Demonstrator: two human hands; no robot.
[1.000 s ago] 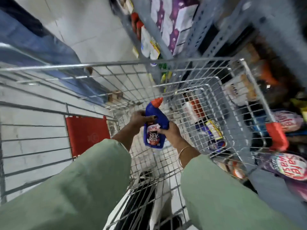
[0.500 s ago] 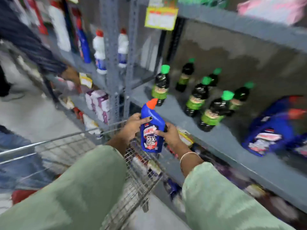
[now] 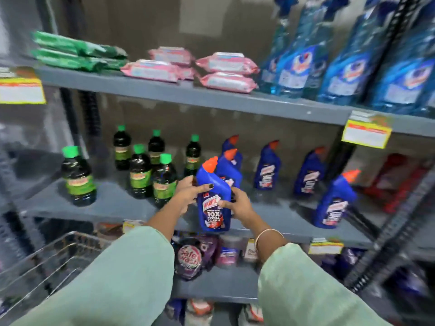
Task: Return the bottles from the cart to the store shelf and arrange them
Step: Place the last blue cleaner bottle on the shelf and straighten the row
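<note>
Both hands, left hand [image 3: 188, 195] and right hand [image 3: 236, 204], grip one blue bottle [image 3: 213, 203]; shelf [image 3: 113, 203] at frame centre holds five more blue, six green-capped bottles [image 3: 141, 175].

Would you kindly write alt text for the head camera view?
Both hands, left hand and right hand, hold a blue Harpic bottle upright at the middle shelf, between green-capped dark bottles and more blue Harpic bottles.

Spray bottles [image 3: 353, 55] cut off at top edge; far shelf labels [image 3: 366, 134] too blurred to read.
</note>
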